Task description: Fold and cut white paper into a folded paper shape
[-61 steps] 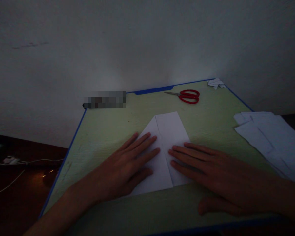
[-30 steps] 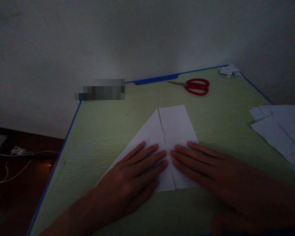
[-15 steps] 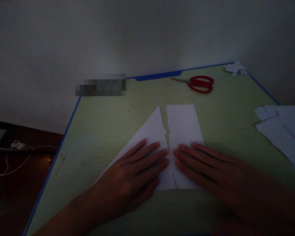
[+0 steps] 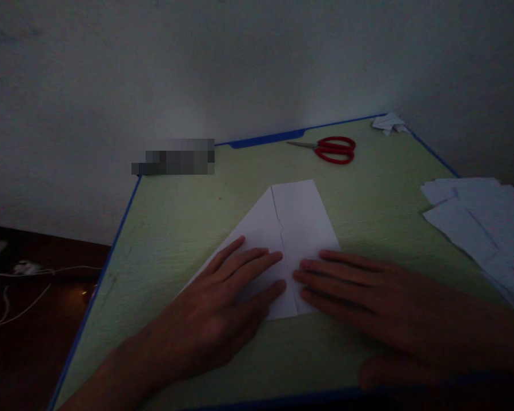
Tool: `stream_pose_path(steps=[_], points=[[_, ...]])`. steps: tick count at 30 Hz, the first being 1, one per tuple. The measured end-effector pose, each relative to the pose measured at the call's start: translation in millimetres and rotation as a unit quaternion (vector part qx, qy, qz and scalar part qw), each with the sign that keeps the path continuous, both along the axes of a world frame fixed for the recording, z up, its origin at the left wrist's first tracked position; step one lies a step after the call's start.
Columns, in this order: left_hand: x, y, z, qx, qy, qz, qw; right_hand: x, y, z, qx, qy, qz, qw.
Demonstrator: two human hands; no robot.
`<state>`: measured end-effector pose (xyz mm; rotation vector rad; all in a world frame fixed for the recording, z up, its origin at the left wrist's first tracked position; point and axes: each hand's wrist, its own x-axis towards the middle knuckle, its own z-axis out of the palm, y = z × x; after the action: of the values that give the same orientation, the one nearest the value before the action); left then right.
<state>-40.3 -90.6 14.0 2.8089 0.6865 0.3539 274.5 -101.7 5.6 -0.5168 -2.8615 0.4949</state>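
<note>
Two pieces of white paper lie flat side by side on the table, their long edges meeting along a seam with a small ragged spot. My left hand [image 4: 223, 302] rests on the left paper piece [image 4: 257, 228], which has a slanted outer edge, with fingers stretched out. On the right paper piece [image 4: 302, 217], which is broader at the top, the fingertips of my right hand [image 4: 368, 297] lie flat and straight. Neither hand grips anything. My palms hide the lower outer parts of both pieces.
Red-handled scissors [image 4: 334, 150] lie near the back edge of the pale green table [image 4: 167, 228]. Crumpled paper [image 4: 389, 123] sits in the far right corner. Several white sheets [image 4: 480, 222] are spread at the right. A blurred-out item [image 4: 175, 158] is at the back left.
The gap between the two paper pieces has closed, and their edges now meet. Both hands stay flat on the paper. The view has shifted slightly.
</note>
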Motion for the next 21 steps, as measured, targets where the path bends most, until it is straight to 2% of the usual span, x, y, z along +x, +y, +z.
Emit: stream_pose_path(steps=[4,11,21], points=[[-2,0,3.6,0.014,0.025,-0.01,1.0,-2,2,-1.8,-0.001,-0.012,0.001,1.0],[-7,-11,-8.2,0.046,0.051,-0.021,0.997,-4,1,-1.8,-0.008,-0.016,-0.009,1.0],[-5,-8,-6.9,0.005,0.035,-0.048,0.998,-5,-2,0.3,-0.021,-0.003,-0.007,1.0]])
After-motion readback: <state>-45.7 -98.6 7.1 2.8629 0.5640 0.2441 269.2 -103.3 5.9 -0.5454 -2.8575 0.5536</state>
